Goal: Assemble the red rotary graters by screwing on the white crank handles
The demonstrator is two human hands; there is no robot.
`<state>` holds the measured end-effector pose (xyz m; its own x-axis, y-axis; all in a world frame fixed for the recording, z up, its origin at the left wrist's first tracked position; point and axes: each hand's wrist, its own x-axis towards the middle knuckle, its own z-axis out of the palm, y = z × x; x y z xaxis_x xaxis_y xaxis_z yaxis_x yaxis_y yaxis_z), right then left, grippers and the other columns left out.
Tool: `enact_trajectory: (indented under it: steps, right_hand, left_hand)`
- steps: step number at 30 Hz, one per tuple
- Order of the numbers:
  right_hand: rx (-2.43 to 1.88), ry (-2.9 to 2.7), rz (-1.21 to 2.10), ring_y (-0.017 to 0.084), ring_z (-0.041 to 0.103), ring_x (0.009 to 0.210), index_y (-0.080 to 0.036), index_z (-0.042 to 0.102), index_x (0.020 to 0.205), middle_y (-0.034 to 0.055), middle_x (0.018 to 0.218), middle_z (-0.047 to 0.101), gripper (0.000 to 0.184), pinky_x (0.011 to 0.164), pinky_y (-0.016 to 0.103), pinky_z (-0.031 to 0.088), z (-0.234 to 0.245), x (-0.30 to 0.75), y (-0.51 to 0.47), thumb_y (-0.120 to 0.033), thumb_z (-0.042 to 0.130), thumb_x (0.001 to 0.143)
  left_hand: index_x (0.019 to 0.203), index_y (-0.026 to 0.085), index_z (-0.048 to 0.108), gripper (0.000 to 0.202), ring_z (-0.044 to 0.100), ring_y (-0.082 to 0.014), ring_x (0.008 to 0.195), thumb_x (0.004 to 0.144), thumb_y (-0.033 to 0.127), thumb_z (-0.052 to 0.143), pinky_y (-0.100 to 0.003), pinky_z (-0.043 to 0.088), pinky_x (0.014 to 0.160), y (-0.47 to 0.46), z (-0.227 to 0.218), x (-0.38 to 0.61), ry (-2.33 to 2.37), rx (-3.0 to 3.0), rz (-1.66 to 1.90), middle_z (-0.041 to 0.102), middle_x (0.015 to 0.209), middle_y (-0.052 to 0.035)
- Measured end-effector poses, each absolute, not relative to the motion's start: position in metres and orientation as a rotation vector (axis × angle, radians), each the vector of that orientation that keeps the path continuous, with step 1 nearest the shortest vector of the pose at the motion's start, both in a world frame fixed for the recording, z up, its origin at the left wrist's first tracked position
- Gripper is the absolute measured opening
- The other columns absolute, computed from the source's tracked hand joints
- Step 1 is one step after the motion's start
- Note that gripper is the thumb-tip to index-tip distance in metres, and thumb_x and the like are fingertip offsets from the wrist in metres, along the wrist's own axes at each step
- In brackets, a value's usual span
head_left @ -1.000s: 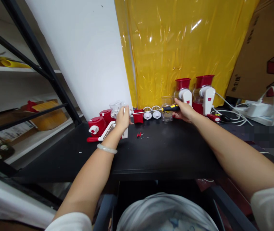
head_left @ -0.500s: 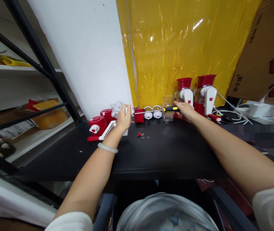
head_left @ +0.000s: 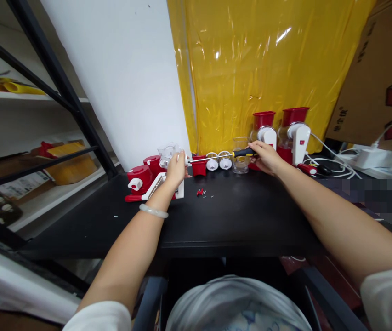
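My right hand [head_left: 266, 157] is closed round the black-and-yellow handle of a screwdriver [head_left: 242, 153], whose long metal shaft points left. At the shaft's tip, my left hand [head_left: 176, 170] is closed on a small white part [head_left: 186, 160], mostly covered by the fingers. A white crank with a red handle [head_left: 134, 198] lies just left of that hand, beside red grinder bases [head_left: 139, 179]. Behind the left hand is a clear plastic housing [head_left: 168, 151]. Small red pieces and screws [head_left: 201, 192] lie on the black table [head_left: 237, 216].
Along the back stand a red hopper [head_left: 199, 166], two white-rimmed drums [head_left: 225, 161] and a clear container [head_left: 240, 166]. Two red-and-white rotary graters [head_left: 299, 135] stand at the right, near white cables [head_left: 343, 168]. A black-framed shelf [head_left: 68, 99] rises at the left.
The screwdriver's handle has turned, showing more black, and its tip has shifted slightly left and down. My left hand has lowered a little. Other things stay in place.
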<state>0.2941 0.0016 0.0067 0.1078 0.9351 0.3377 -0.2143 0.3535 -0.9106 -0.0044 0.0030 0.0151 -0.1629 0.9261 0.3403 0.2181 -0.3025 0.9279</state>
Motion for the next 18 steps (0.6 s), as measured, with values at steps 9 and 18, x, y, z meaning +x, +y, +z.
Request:
enact_trajectory:
  steps: [9, 18]
  right_hand:
    - [-1.234, -1.098, 1.171, 0.008, 0.034, 0.033, -0.021, 0.049, 0.078, -0.002, 0.044, 0.049, 0.035, 0.035, 0.02, 0.027, 0.002, 0.295, -0.001, -0.048, 0.049, 0.099]
    - [-1.118, -1.223, 0.959, 0.009, 0.032, 0.033, -0.022, 0.045, 0.071, -0.0052, 0.038, 0.041, 0.034, 0.036, 0.021, 0.026, -0.004, 0.302, 0.009, -0.041, 0.053, 0.097]
  left_hand:
    - [0.102, 0.022, 0.058, 0.039, 0.054, -0.0115, 0.047, 0.099, 0.057, 0.041, -0.024, 0.05, 0.046, -0.003, 0.004, -0.015, 0.955, 2.233, 1.811, 0.051, 0.063, 0.0033]
    - [0.094, 0.021, 0.057, 0.044, 0.049, -0.0123, 0.041, 0.097, 0.063, 0.042, -0.026, 0.049, 0.043, 0.003, 0.004, -0.011, 1.126, 2.034, 1.692, 0.045, 0.054, 0.0053]
